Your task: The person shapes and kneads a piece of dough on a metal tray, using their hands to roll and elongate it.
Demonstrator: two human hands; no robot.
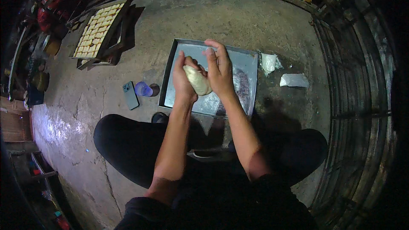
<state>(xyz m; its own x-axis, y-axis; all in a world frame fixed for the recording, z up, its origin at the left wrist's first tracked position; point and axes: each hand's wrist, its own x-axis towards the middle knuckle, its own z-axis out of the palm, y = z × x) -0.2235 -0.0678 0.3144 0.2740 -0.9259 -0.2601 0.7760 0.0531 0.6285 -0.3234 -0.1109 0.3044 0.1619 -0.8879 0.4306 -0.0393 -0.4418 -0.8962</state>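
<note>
A pale, smooth lump of dough (197,81) is held between my two hands above a shallow metal tray (170,74). My left hand (184,79) is curled round the dough from the left, thumb up. Against its right side presses my right hand (220,72), its fingers raised and somewhat apart, palm turned toward the dough. White flour (211,102) is dusted over the near and right parts of the tray's floor.
Right of the tray lie an opened white packet (269,63) with spilled powder and another white packet (294,80). On the left are a phone (131,95) and a bluish cup (143,89). Farther off stands a tray of pale dough rows (99,32). Slatted racks (353,98) line the right.
</note>
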